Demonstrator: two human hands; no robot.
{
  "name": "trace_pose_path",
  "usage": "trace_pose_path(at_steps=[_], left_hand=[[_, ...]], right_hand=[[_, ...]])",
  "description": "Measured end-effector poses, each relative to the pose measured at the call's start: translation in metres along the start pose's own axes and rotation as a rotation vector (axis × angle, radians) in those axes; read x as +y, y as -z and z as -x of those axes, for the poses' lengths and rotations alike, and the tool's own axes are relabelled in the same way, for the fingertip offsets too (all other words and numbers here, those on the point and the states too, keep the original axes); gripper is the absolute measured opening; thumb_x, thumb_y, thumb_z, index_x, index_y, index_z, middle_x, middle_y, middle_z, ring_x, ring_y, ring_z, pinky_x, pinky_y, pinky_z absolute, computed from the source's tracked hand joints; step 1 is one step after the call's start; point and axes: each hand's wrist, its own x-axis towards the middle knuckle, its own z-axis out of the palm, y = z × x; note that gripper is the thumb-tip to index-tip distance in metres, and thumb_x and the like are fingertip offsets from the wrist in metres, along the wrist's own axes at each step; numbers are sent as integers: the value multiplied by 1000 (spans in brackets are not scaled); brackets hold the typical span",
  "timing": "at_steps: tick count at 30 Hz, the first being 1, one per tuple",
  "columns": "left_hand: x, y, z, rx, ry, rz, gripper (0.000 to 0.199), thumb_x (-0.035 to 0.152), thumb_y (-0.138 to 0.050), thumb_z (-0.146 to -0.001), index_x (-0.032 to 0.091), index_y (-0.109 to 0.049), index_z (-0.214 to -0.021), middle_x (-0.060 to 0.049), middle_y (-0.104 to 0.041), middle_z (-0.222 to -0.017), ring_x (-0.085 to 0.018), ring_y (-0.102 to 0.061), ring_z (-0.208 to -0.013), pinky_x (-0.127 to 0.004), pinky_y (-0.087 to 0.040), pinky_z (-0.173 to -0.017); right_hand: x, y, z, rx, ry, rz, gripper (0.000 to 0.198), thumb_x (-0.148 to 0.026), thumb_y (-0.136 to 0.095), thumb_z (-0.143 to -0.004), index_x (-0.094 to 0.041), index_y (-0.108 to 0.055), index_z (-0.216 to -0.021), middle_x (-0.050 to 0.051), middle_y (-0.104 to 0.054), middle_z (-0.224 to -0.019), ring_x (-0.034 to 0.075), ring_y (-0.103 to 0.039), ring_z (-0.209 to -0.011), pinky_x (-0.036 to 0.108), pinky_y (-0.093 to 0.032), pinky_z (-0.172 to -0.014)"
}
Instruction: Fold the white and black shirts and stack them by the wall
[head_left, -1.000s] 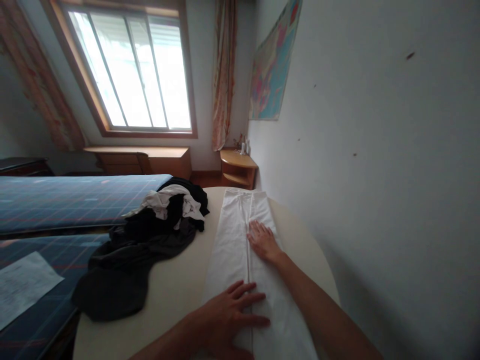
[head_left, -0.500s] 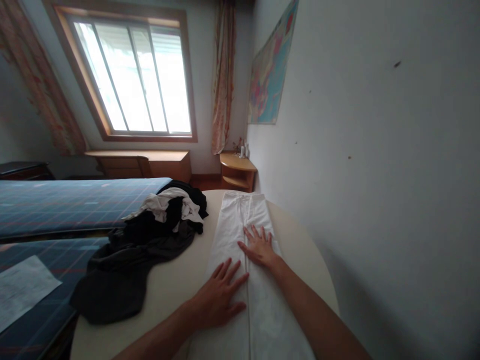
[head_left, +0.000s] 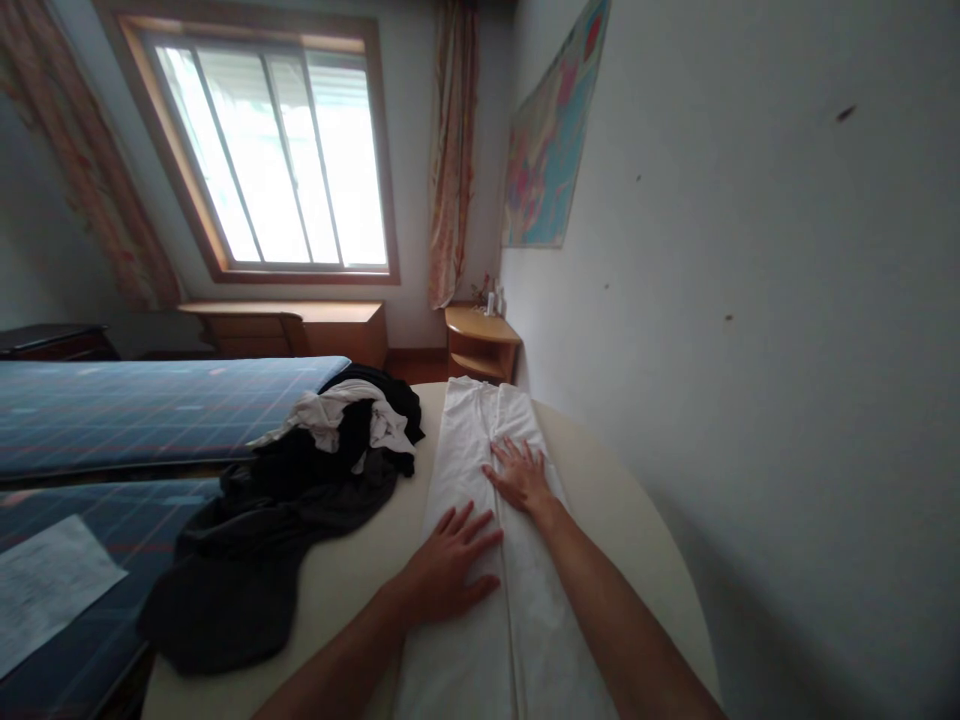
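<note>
A long white garment (head_left: 461, 450), which looks like a pair of trousers, lies lengthwise on a round cream table (head_left: 352, 580). A seam or gap runs down its middle. My left hand (head_left: 454, 565) lies flat on its left half, fingers spread. Farther up the cloth, my right hand (head_left: 520, 475) rests palm down near the middle line, its fingers also apart. Neither hand grips the fabric. To the left is a heap of dark and light clothes (head_left: 300, 510), partly on the table.
Blue plaid mattresses (head_left: 150, 410) lie left of the table, with a paper sheet (head_left: 52, 590) on the nearer one. A white wall (head_left: 787, 420) closes off the right side. Beyond stand a corner shelf (head_left: 484, 325) and a wooden desk (head_left: 337, 320) under the window.
Both hands have slid slightly forward along the white garment, staying flat. Its far end looks a little more rumpled. The view has shifted slightly.
</note>
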Motion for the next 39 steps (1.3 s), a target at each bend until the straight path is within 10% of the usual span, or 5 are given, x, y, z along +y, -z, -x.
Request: trace_pose_path(at_steps=[6, 14, 25, 30, 39], left_hand=[[6, 12, 22, -55, -55, 22, 68, 39, -67, -83, 26, -45, -146, -10, -33, -159, -35, -25, -148, -56, -22, -119], [31, 17, 79, -160, -216, 23, 83, 54, -66, -84, 28, -29, -154, -11, -20, -164, -38, -17, -149, -58, -20, -119], [74, 3, 90, -111, -386, -141, 26, 44, -69, -84, 23, -59, -96, -2, -66, -101, -20, -61, -91, -33, -48, -81], [83, -1, 86, -79, -354, -160, 12, 26, -65, -84, 22, -54, -84, 1, -64, -85, -16, -60, -77, -27, -44, -66], [83, -2, 89, -60, -329, -81, 7, 25, -65, -88, 25, -59, -91, 5, -66, -91, -14, -62, -81, -26, -43, -67]], right_hand=[[-8, 2, 32, 122, 80, -15, 51, -44, -27, -104, -19, -53, -139, 12, -49, -149, 22, -40, -139, 40, -24, -117], [-6, 3, 134, -20, 344, -97, 49, -34, -35, -102, -16, -46, -146, 12, -39, -156, 26, -29, -147, 47, -23, -121], [-8, 53, 245, -155, 478, -330, 39, -37, -74, -73, -22, -62, -107, 12, -57, -135, 28, -46, -134, 44, -38, -114], [-2, 45, 262, -213, 560, -281, 49, -46, -80, -65, -25, -63, -105, 10, -50, -145, 35, -32, -144, 53, -28, -119], [-11, 28, 271, -74, 531, -412, 12, -17, -61, -81, -24, -63, -91, 5, -68, -104, 20, -61, -102, 32, -50, -94]])
